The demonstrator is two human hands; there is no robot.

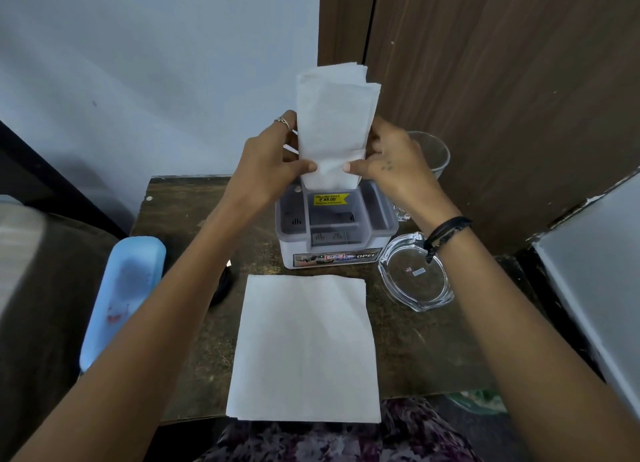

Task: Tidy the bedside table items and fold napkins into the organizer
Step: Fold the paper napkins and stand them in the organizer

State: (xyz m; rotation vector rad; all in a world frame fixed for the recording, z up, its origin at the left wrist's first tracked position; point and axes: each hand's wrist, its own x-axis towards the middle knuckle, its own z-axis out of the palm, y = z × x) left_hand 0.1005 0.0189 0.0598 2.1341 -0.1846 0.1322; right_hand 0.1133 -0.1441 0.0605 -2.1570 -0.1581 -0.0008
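A: White folded napkins [334, 122] are upright in the organizer [336, 226], rear compartment, bottom edge already inside. Both hands on them.

B: Grip?

A: Left hand [266, 160] pinches the left edge, thumb in front, fingers behind. Right hand [388, 160] mirrors it on the right edge. Both closed on the stack, low down, just above the rim.

B: Seated fully?

A: Can't tell. Most of the stack stands above the organizer; the base is hidden behind the compartment wall.

B: What's left?

A: One flat napkin [304, 347] lies unfolded on the table [415, 340], near edge, just in front of the organizer. My read: that one needs folding and slotting in. Front compartments of the organizer look empty.

B: Other items?

A: Glass ashtray [415, 274] just right of the organizer, clear glass tumbler [433, 153] behind the right hand, blue case [121, 288] off the left edge. Whether those count as tidied, no idea.

B: Progress?

A: Past halfway on the napkins, I'd guess.
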